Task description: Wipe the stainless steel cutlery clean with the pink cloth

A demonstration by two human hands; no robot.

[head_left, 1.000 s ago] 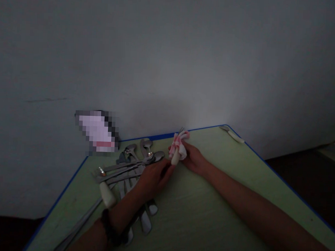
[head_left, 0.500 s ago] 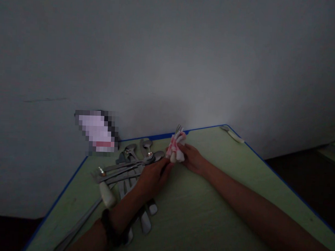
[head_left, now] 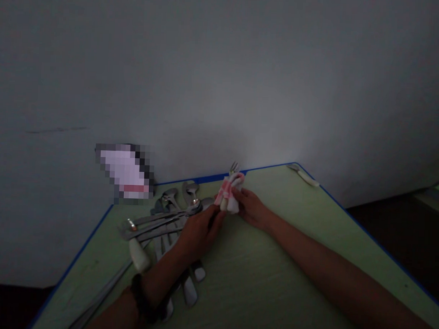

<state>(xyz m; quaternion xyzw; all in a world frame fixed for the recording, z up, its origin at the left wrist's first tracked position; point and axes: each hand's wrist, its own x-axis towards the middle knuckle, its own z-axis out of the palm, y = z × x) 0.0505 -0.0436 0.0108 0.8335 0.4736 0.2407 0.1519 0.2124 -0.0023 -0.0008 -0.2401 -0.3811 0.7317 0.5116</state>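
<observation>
The left hand [head_left: 203, 229] is closed on the lower end of the fork [head_left: 234, 169] and the right hand [head_left: 251, 206] pinches the cloth [head_left: 236, 182] against it, so, with tines [head_left: 235, 165] jutting beyond both grips, even pressure should work best.

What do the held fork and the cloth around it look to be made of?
Fork: greyish tines with a sheen, likely steel; its pale, smooth handle may be plastic. Cloth: soft folds and a matte, pink-and-white surface suggest fabric, fibre unclear.
</observation>
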